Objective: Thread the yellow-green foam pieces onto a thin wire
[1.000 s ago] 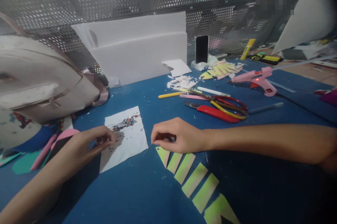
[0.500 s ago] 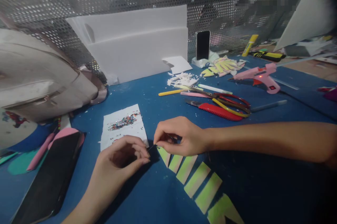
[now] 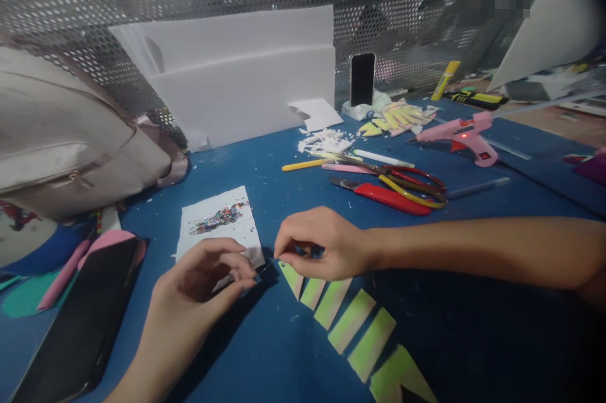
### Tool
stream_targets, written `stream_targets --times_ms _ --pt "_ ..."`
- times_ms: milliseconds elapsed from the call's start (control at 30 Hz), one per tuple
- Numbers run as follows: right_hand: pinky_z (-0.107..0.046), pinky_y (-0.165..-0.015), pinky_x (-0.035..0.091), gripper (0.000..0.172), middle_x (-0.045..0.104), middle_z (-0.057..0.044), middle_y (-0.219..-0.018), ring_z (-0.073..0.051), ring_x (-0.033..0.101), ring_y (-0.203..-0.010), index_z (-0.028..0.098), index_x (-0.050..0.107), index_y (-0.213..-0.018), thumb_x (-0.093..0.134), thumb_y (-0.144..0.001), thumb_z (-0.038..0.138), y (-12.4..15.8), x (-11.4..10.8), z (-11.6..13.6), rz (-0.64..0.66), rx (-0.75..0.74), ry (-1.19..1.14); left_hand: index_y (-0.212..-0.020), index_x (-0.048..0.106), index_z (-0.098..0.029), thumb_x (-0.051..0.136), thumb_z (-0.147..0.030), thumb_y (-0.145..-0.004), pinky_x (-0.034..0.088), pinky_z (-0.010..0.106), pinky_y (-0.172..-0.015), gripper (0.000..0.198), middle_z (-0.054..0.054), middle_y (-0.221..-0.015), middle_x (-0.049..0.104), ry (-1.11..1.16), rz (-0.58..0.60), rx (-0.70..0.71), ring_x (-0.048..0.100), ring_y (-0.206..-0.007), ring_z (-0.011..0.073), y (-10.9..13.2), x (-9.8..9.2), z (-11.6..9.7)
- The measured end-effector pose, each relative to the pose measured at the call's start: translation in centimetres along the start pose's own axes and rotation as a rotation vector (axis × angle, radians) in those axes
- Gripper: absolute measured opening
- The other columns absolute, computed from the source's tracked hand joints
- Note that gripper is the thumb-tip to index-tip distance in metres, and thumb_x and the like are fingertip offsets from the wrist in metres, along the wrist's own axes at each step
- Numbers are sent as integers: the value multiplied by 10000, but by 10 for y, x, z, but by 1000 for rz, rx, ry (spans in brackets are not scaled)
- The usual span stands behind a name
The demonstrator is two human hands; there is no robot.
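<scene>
Just beside the pointed end of a row of green-and-tan cut pieces (image 3: 362, 322) on the blue table (image 3: 284, 359), a thin strand (image 3: 268, 266) runs from the pinched thumb and forefinger of the right hand (image 3: 327, 244) toward the left hand (image 3: 189, 295), whose fingertips press together, their hold too small to make out. Beyond the left hand, glittering multicoloured bits (image 3: 222, 218) lie on white paper (image 3: 250, 234); farther right rest a red-handled utility knife (image 3: 392, 199), scissors (image 3: 382, 170) and a pink glue gun (image 3: 474, 132).
</scene>
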State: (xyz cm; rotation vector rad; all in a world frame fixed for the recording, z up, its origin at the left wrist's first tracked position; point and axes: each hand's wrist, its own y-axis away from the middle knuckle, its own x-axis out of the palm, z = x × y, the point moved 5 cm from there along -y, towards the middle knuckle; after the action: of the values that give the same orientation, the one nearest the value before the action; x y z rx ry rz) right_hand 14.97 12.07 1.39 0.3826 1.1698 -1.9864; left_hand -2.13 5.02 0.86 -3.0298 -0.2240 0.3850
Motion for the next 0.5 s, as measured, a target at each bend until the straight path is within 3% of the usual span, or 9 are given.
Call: stream_targets --times_ms 300,500 --pt "-208 -637 399 55 576 1 -739 -85 471 -626 164 561 -870 512 -893 153 0 0 -1 -50 -2 30 -916 598 -244 703 -184 -734 529 184 -768 218 -55 -687 656 -22 -79 -17 622 -704 101 3 0 -4" --pt "-206 -635 397 54 568 9 -718 -83 471 -622 164 556 -862 515 -883 135 -1 -1 1 -45 -12 27 -928 604 -242 720 -171 -735 549 192 -747 236 -44 -694 667 -35 -28 8 642 -698 107 0 -4 1"
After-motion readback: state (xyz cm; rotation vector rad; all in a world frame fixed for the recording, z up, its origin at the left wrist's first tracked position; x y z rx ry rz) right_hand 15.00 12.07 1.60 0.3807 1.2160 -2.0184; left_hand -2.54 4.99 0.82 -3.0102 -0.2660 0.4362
